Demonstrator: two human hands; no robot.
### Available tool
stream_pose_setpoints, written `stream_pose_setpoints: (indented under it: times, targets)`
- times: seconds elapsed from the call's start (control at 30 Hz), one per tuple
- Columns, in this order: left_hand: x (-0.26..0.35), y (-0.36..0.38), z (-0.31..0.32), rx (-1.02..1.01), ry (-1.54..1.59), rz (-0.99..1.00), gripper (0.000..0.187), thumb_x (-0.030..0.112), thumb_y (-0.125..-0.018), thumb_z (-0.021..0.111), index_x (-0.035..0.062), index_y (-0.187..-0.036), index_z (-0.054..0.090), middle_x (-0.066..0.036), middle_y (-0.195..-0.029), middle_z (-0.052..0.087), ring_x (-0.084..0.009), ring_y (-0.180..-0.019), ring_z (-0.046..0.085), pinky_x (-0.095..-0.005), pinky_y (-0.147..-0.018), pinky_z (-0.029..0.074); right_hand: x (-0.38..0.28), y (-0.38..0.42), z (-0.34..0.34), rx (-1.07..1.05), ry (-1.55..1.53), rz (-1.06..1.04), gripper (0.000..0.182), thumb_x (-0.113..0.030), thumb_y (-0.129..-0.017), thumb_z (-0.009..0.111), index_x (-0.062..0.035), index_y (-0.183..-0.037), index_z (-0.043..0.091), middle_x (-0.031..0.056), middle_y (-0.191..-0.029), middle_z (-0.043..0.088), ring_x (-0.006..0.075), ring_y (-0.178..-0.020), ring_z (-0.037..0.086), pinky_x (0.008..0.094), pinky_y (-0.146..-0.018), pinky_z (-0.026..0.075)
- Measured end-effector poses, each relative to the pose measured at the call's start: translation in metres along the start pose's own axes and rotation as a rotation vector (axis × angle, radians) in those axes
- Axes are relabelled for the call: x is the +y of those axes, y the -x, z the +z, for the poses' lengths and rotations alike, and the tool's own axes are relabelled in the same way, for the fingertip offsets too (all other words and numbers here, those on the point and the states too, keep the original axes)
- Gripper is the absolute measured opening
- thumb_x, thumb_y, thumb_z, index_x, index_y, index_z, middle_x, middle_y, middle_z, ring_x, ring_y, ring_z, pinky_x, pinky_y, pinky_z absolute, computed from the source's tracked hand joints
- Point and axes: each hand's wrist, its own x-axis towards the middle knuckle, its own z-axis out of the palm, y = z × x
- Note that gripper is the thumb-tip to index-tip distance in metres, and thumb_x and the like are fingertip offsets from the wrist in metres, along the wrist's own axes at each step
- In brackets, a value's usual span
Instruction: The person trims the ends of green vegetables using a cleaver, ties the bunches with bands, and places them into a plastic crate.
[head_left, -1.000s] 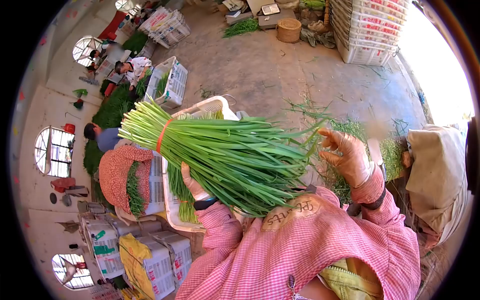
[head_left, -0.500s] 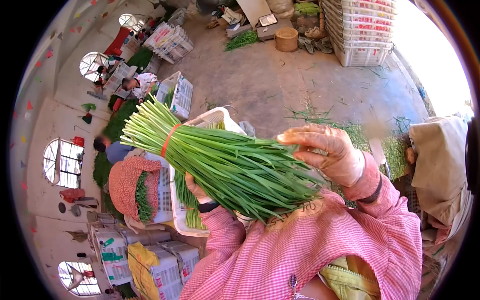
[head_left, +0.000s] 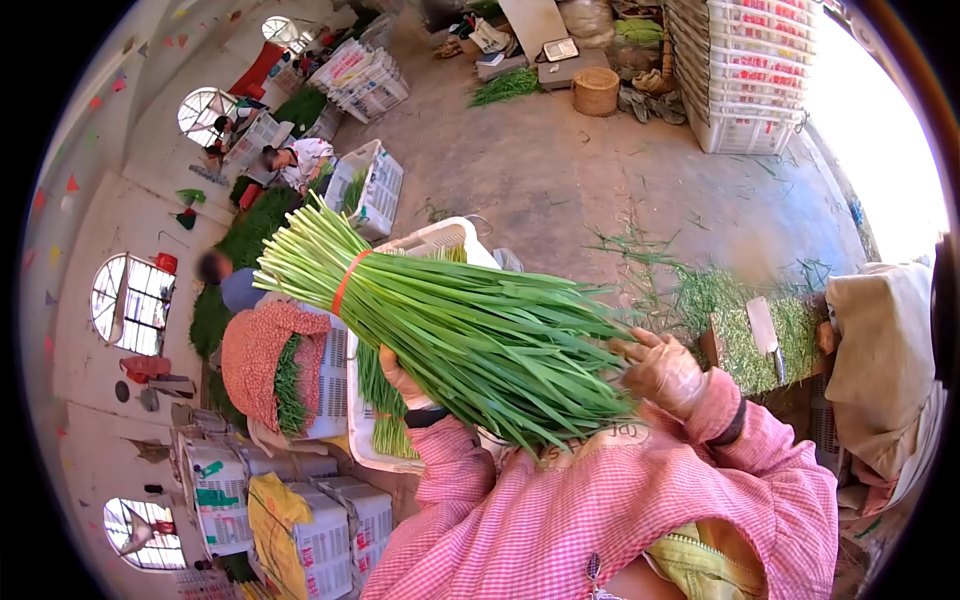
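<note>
A large bunch of garlic chives (head_left: 480,320) lies slantwise across the middle, pale stem ends at upper left and flat green leaves toward lower right. An orange-red band (head_left: 347,280) circles it near the stems. From beneath, my left hand (head_left: 402,382) supports the bunch, with its fingers partly hidden behind the leaves. My right hand (head_left: 668,374), in a thin translucent glove, is at the leaf tips with its fingers curled around them. Below the bunch, a white crate (head_left: 362,440) holds more banded bunches.
At right a cleaver (head_left: 763,326) lies on a board (head_left: 735,350) strewn with chopped green bits. Stacked white crates (head_left: 745,135) stand behind. Packed crates (head_left: 330,530) sit at lower left. Other people (head_left: 300,165) are among piled greens at left. A woven basket (head_left: 596,92) stands on the floor.
My right hand has moved down and slightly right, from above the leaves onto their tips, its fingers curling. The left hand still holds the bunch. The whole view has shifted slightly.
</note>
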Motion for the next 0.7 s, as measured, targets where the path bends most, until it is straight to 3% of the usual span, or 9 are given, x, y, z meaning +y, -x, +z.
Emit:
stream_pose_setpoints:
  times: [0.13,0.2,0.33,0.4,0.47,0.5,0.57,0.67,0.7]
  targets:
    - [0.005,0.001,0.001,0.073,-0.127,0.054,0.054,0.033,-0.078,0.055,0.003,-0.121,0.043,-0.016,-0.118,0.05,-0.0306,-0.102,0.053,-0.0457,-0.084,0.046,0.044,0.021,-0.012,-0.531,0.126,0.671,0.03,-0.024,-0.077,0.06,-0.0115,-0.104,0.06,0.0118,-0.101,0.06,0.0244,-0.089,0.06,0.0331,-0.078,0.047]
    - [0.003,0.002,0.003,0.04,-0.107,-0.015,0.056,0.033,-0.076,0.056,0.003,-0.122,0.043,-0.016,-0.118,0.05,-0.0305,-0.103,0.053,-0.0457,-0.085,0.046,0.03,0.018,-0.037,0.448,-0.393,0.394,0.045,-0.018,-0.071,0.068,-0.0122,-0.113,0.055,0.0077,-0.1,0.062,0.0241,-0.093,0.059,0.0363,-0.081,0.046]
    - [-0.015,-0.016,0.029,-0.129,-0.092,-0.135,0.065,0.032,-0.075,0.058,0.0024,-0.128,0.035,-0.019,-0.122,0.046,-0.0329,-0.108,0.049,-0.0465,-0.09,0.042,0.001,-0.044,-0.1,0.677,-0.69,-0.087,0.076,-0.025,-0.07,0.072,-0.0065,-0.132,0.031,0.0132,-0.127,0.045,0.0257,-0.117,0.043,0.0342,-0.097,0.035]
    - [-0.021,-0.025,0.033,-0.2,-0.102,-0.262,0.07,0.033,-0.074,0.06,0.0013,-0.129,0.032,-0.02,-0.123,0.045,-0.034,-0.11,0.047,-0.0464,-0.093,0.04,-0.001,-0.089,-0.093,0.52,-0.81,-0.11,0.095,-0.044,-0.066,0.071,-0.002,-0.135,0.021,0.0175,-0.131,0.038,0.0243,-0.123,0.034,0.037,-0.102,0.025]
    - [-0.031,-0.033,0.008,-0.281,0.042,-0.47,0.065,0.029,-0.076,0.061,0.0013,-0.129,0.033,-0.02,-0.123,0.045,-0.0301,-0.11,0.049,-0.0445,-0.092,0.041,-0.007,-0.133,-0.078,0.303,-1.009,-0.081,0.089,-0.041,-0.068,0.071,0.001,-0.132,0.027,0.0168,-0.123,0.046,0.0236,-0.117,0.042,0.0361,-0.099,0.031]
    - [-0.036,-0.034,-0.018,-0.289,0.101,-0.563,0.064,0.028,-0.077,0.061,0.0013,-0.129,0.033,-0.019,-0.123,0.044,-0.0287,-0.109,0.049,-0.044,-0.091,0.042,-0.029,-0.135,-0.096,0.128,-1.627,-0.063,0.072,-0.034,-0.07,0.072,0.0022,-0.123,0.04,0.0143,-0.107,0.057,0.0201,-0.097,0.055,0.0321,-0.086,0.044]
    - [-0.043,-0.024,-0.006,-0.23,0.055,-0.611,0.055,0.03,-0.078,0.062,0.0024,-0.122,0.043,-0.015,-0.116,0.052,-0.0253,-0.104,0.053,-0.0402,-0.089,0.043,-0.01,-0.149,-0.092,0.025,-1.944,0.121,0.049,-0.021,-0.068,0.074,0.0038,-0.105,0.053,0.011,-0.091,0.063,0.0181,-0.079,0.061,0.0307,-0.074,0.051]
    - [-0.021,-0.01,-0.014,-0.26,-1.157,-0.896,0.08,0.038,-0.075,0.066,0.002,-0.133,0.025,-0.014,-0.133,0.035,-0.0224,-0.121,0.035,-0.0359,-0.1,0.027,-0.005,-0.145,-0.108,0.209,-1.782,0.063,0.046,-0.018,-0.066,0.076,0.0023,-0.102,0.055,0.011,-0.088,0.063,0.016,-0.073,0.062,0.03,-0.067,0.052]
    - [-0.005,-0.002,-0.036,0.008,-1.042,-0.689,0.079,0.037,-0.073,0.067,0.0051,-0.133,0.027,-0.011,-0.132,0.036,-0.0216,-0.121,0.035,-0.034,-0.1,0.028,-0.005,-0.144,-0.12,0.221,-1.792,0.065,0.046,-0.018,-0.066,0.076,0.0023,-0.102,0.055,0.011,-0.088,0.063,0.016,-0.073,0.062,0.03,-0.067,0.052]
